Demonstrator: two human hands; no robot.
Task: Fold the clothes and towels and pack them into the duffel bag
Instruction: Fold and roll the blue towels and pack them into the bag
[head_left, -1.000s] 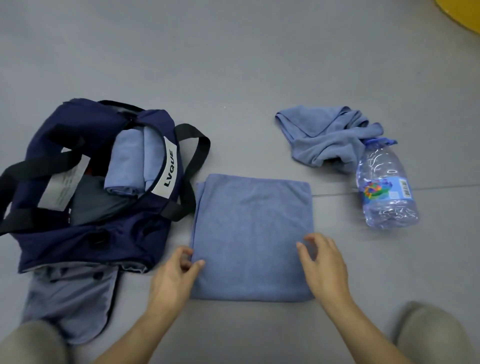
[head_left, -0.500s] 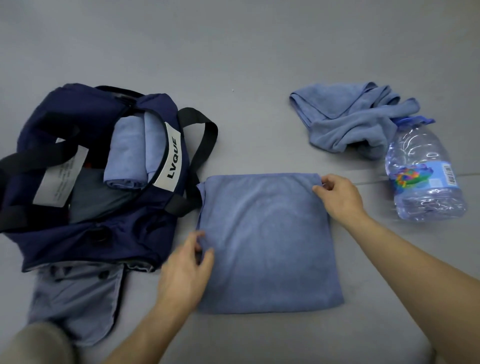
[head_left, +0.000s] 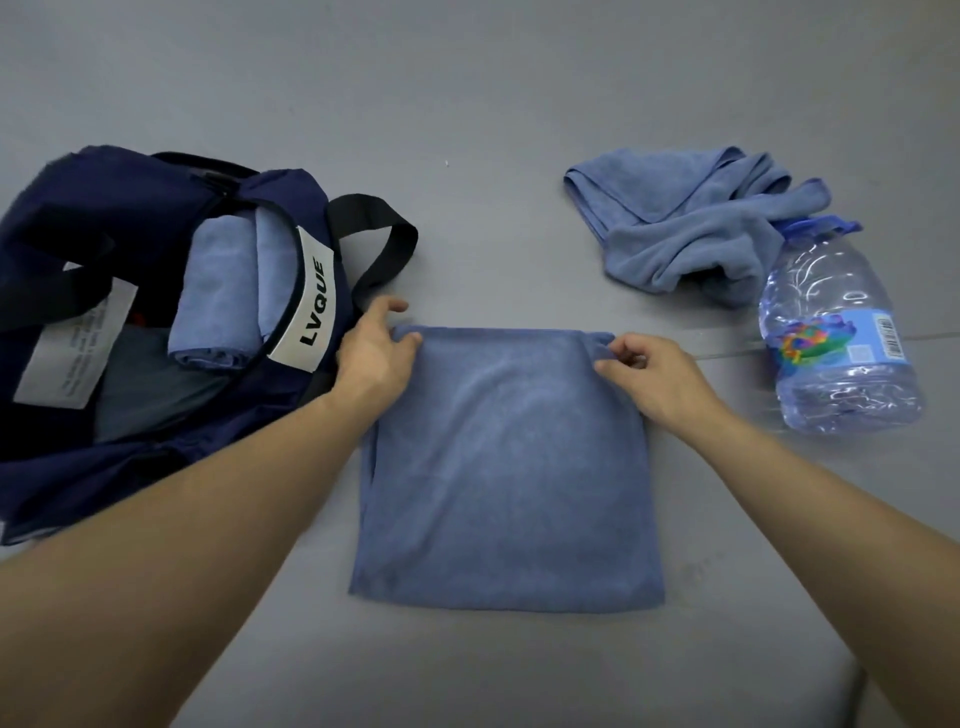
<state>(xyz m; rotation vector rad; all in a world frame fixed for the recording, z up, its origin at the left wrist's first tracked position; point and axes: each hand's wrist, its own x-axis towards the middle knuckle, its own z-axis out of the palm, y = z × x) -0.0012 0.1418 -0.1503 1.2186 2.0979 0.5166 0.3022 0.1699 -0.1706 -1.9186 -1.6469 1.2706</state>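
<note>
The duffel bag lies left of the folded towel, with a rolled towel inside it. The crumpled towel lies behind and to the right, the water bottle to the right.

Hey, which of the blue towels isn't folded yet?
The crumpled towel beside the bottle. The flat towel in the middle is folded square, and the rolled towel sits in the bag.

Plain grey floor, one seam.
</note>
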